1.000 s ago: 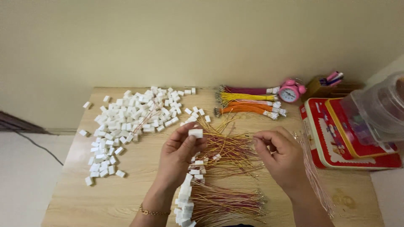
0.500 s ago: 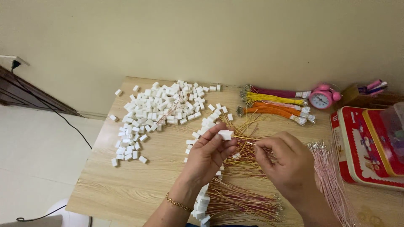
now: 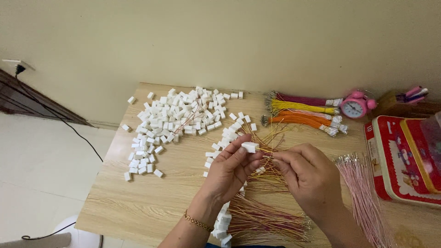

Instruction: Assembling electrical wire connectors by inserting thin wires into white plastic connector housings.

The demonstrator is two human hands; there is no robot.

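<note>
Head view, from the left: a wide heap of loose white connector housings (image 3: 177, 117) lies spread over the far left of the wooden table (image 3: 138, 202). Nearer the middle, the left hand (image 3: 229, 172) is raised over the table, its grip closed on a single white housing (image 3: 250, 147) pinched between thumb and fingertips. Just right of it, the right hand (image 3: 310, 177) has its grip pinched together on a thin wire (image 3: 265, 150) whose end meets the housing. The step in hand looks like seating a wire end into the housing; the next move would call for lining the tip up with a cavity and pushing it straight in without bending it. Under both hands lies a loose tangle of yellow and red wires (image 3: 268, 177), and a batch with housings fitted (image 3: 262, 222) lies near the front edge. Further right are bundles of coloured wires (image 3: 301, 112), a pink alarm clock (image 3: 354, 106), a fan of pink wires (image 3: 363, 193) and a red tin (image 3: 399, 160).
</note>
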